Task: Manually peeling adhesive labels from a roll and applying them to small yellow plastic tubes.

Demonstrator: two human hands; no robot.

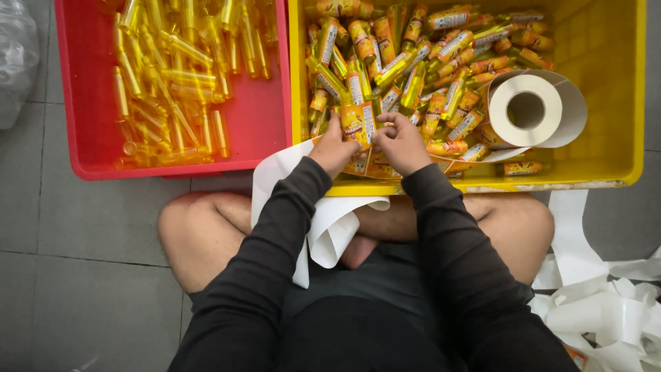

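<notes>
Here both hands grip one labelled bottle (358, 124) at the near edge of the yellow bin (620, 158): left hand (334, 148) on its left side, right hand (401, 142) on its right. Left of this bin stands a red bin (76, 151) with plain bottles (172, 83); a label roll (527, 110) lies inside the yellow bin.

From the labelled-bottle bin (620, 103), I see the bare-bottle bin (76, 103) just left, the label roll (527, 109) inside at right, and paper scraps (606, 317) on the floor, nearer me, right.

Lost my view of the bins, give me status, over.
Left hand and right hand both gripping one labelled bottle over yellow bin. Label roll lies beside it. Nothing blocking.
</notes>
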